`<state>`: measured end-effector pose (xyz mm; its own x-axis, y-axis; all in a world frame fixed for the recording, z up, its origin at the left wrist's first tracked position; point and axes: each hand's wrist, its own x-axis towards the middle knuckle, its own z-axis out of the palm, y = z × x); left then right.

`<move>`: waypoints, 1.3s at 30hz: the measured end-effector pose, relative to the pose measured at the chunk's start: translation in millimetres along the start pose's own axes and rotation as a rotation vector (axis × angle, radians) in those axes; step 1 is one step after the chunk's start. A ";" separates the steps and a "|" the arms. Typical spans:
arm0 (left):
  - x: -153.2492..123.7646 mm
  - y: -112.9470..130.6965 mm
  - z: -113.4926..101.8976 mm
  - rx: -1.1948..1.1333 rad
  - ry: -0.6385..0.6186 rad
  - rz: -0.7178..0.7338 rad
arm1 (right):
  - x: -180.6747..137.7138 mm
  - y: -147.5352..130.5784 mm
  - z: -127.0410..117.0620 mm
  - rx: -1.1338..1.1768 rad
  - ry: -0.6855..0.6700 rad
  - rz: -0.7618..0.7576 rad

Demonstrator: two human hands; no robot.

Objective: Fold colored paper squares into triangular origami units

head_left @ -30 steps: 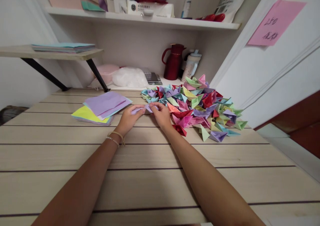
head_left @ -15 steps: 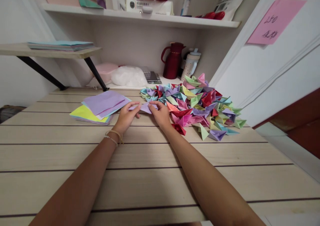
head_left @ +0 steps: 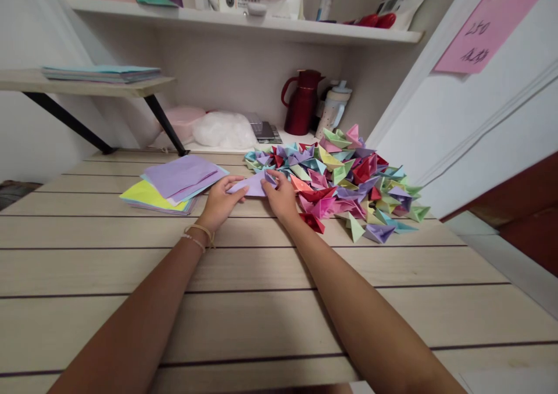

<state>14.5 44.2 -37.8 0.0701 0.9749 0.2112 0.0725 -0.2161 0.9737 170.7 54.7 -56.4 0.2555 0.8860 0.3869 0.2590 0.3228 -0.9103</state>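
Observation:
A lilac paper piece (head_left: 253,185), partly folded, lies on the wooden table (head_left: 261,266) between my hands. My left hand (head_left: 220,203) pinches its left end, fingers closed on it. My right hand (head_left: 281,196) grips its right end, where a flap sticks up. Just left of my left hand lies a stack of flat coloured sheets (head_left: 172,185), lilac on top and yellow below. Right of my right hand spreads a pile of folded paper boats (head_left: 349,185) in several colours.
A red jug (head_left: 303,102) and a pale bottle (head_left: 333,110) stand at the back by the wall. A pink box (head_left: 185,122) and a white bag (head_left: 222,130) sit behind the table. Shelves hang above, and a white door (head_left: 479,109) with a pink note closes the right side.
The lilac paper has opened out wider between my hands and its right flap has lifted. Both hands have shifted slightly away from me.

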 end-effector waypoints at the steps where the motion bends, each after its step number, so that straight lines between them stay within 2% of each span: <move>1: 0.3 -0.5 0.1 -0.002 -0.003 -0.002 | 0.0 -0.4 -0.3 -0.011 -0.003 -0.002; 12: 3.3 -7.9 0.9 -0.031 -0.015 0.023 | 2.5 7.4 1.2 -0.013 -0.038 -0.007; 22: 0.1 0.3 -0.6 -0.070 0.004 -0.013 | 2.7 6.7 1.1 0.023 -0.038 0.010; 29: 1.6 1.1 -3.5 -0.148 0.047 -0.025 | 1.2 -0.4 0.0 0.029 -0.090 -0.005; 34: 5.2 -3.1 -5.6 -0.232 0.101 -0.053 | 0.9 -7.0 -1.7 0.201 -0.077 -0.020; 39: 5.4 2.8 -5.4 -0.347 0.116 -0.047 | 0.1 -13.1 -3.0 0.304 -0.096 0.014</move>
<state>9.7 49.2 -33.5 -0.0401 0.9872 0.1545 -0.2699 -0.1596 0.9496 170.2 49.6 -44.0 0.1648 0.9138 0.3711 -0.0380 0.3819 -0.9234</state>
